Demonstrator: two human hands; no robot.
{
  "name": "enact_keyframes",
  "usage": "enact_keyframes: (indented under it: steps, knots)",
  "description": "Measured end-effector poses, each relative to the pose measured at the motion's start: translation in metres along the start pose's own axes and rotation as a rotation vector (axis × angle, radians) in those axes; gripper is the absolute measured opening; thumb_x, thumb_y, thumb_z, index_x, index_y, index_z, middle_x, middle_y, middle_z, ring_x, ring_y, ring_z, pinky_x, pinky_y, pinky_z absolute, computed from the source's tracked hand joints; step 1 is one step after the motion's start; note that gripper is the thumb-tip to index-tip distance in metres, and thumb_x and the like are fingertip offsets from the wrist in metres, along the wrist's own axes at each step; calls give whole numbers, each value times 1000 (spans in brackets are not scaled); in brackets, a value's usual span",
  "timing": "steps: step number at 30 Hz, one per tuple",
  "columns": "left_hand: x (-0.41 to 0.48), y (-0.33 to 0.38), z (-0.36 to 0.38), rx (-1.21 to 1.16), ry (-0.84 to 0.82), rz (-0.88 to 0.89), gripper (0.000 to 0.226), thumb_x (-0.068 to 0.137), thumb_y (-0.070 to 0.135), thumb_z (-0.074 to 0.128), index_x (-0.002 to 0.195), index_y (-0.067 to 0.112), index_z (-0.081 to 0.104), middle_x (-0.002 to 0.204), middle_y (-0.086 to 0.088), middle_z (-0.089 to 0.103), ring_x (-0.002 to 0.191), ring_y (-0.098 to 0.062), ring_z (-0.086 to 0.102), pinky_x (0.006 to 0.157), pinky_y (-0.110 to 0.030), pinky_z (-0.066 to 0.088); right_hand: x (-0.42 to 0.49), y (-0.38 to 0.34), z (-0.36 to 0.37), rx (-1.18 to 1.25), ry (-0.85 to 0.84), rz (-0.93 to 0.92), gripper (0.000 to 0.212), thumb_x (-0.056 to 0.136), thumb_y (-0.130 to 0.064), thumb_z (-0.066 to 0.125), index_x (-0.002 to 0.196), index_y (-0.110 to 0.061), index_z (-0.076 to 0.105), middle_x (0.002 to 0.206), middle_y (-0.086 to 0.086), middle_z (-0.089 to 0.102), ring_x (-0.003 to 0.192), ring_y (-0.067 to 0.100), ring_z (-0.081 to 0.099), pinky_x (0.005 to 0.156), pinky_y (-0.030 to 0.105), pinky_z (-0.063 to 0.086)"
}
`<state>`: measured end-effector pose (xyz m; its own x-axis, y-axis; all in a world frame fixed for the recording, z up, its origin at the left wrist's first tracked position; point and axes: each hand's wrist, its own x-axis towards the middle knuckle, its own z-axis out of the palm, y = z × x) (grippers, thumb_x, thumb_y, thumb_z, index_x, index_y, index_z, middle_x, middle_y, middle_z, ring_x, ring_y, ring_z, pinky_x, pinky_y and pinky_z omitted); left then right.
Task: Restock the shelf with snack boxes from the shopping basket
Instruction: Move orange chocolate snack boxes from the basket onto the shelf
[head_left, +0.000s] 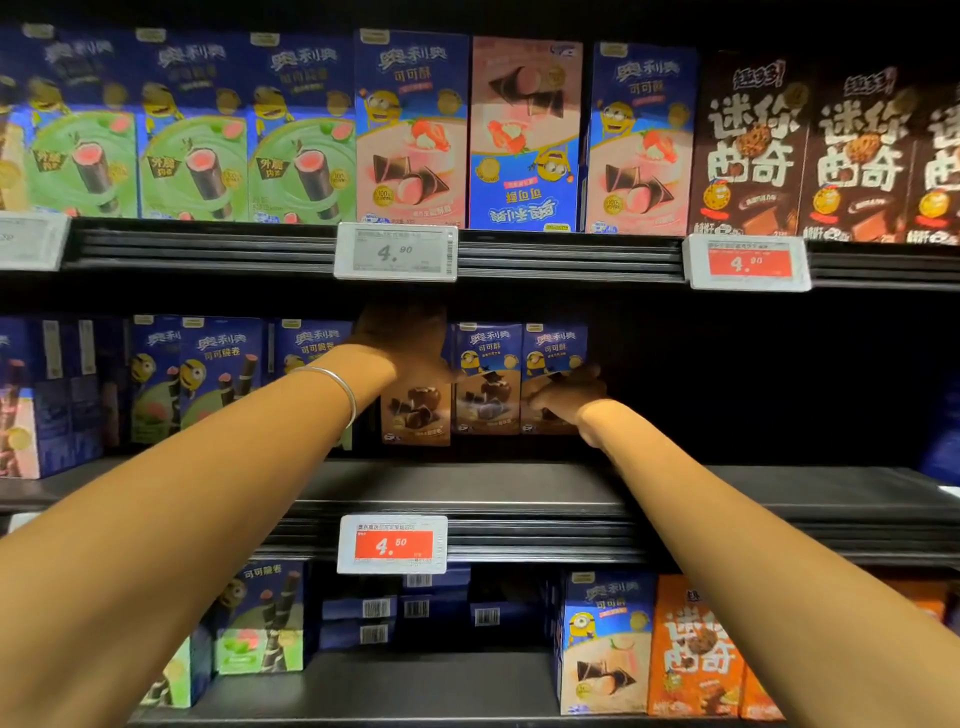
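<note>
Supermarket shelving in dim light, three tiers of snack boxes, both arms reaching into the middle shelf (519, 480).

Head view: the left grip (400, 338) covers the top of a brown box (415, 415). Its fingers are lost in shadow, so I cannot tell whether they curl round it. Two matching boxes (488, 384) stand just right of it, and the right grip (566, 397) lays fairly straight fingers on the farther one's front. The brown box sits proud of them, so it probably wants sliding back level, upright and face forward, while the right grip steadies the row. Boxes read "奥利奥"; the cookie boxes (748, 150) up and right of both grips read "迷你曲奇". A grey tag (395, 253) above the left grip shows "4.90", a red tag (392, 543) below shows "4.50". No basket shows.
</note>
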<state>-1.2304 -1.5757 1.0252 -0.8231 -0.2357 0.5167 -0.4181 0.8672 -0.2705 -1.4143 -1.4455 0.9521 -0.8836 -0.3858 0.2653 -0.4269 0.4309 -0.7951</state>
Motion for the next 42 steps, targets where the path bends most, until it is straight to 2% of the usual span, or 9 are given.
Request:
enact_keyframes:
  steps: [7, 17, 21, 25, 28, 32, 34, 38, 42]
  knots:
    - [-1, -6, 8, -25, -9, 22, 75, 92, 66, 65, 143, 13, 49, 139, -16, 60, 122, -36, 61, 101, -46, 53, -6, 0, -1, 60, 21, -13, 95, 86, -25, 77, 155, -5, 14, 157, 17, 31, 144, 35, 34, 115, 43, 39]
    - [1, -7, 17, -49, 8, -49, 99, 93, 67, 64, 161, 10, 21, 162, -21, 34, 145, -42, 41, 116, -51, 42, -4, 2, -9, 146, -97, 5, 85, 78, -11, 83, 150, -10, 39, 151, 10, 46, 138, 30, 44, 106, 34, 41]
    - [-7, 0, 13, -122, 123, -76, 96, 95, 67, 61, 164, 15, 20, 166, -18, 30, 150, -41, 34, 118, -50, 41, -7, 3, -10, 300, -44, 30, 77, 84, -27, 80, 149, -12, 41, 152, 11, 45, 138, 30, 45, 112, 39, 40]
    - [-32, 14, 8, -439, 207, -168, 90, 95, 63, 64, 165, 24, 24, 170, -6, 29, 155, -33, 31, 123, -47, 34, -29, -9, -12, 452, 2, 43, 73, 90, -46, 71, 149, -12, 43, 147, 13, 52, 131, 33, 52, 110, 48, 45]
    - [-63, 21, 5, -762, 301, -219, 78, 96, 58, 67, 159, 22, 39, 161, -6, 45, 145, -29, 45, 114, -36, 40, -58, -16, -19, 626, -5, -8, 47, 93, -32, 63, 133, -8, 56, 129, 14, 65, 114, 33, 64, 103, 51, 51]
    - [-119, 26, -2, -1098, 440, -255, 60, 100, 44, 69, 149, 15, 53, 145, -2, 61, 136, -16, 55, 117, -39, 45, -120, -23, -37, 653, -84, -87, 83, 78, -54, 68, 146, -13, 42, 147, 4, 54, 127, 26, 58, 106, 50, 48]
    - [-151, 33, -4, -1271, 549, -263, 52, 101, 29, 70, 146, 9, 54, 138, -7, 65, 129, -13, 61, 114, -37, 49, -159, -23, -40, 741, -133, -191, 63, 78, -56, 66, 129, -20, 58, 137, -1, 63, 122, 19, 65, 98, 41, 54]
    - [-236, 57, 18, -1640, 724, -299, 43, 99, 27, 64, 137, 11, 52, 127, -15, 69, 121, -28, 70, 94, -42, 61, -241, 6, -23, 913, -141, -290, 42, 94, -41, 55, 127, -15, 61, 123, 7, 72, 114, 22, 70, 95, 41, 57]
    - [-331, 85, 83, -1932, 538, -422, 35, 98, 35, 59, 129, 19, 58, 110, -5, 74, 98, -27, 76, 71, -32, 62, -312, 72, 11, 972, -261, -154, 33, 100, -32, 46, 123, -13, 60, 117, 14, 73, 109, 32, 71, 90, 41, 58]
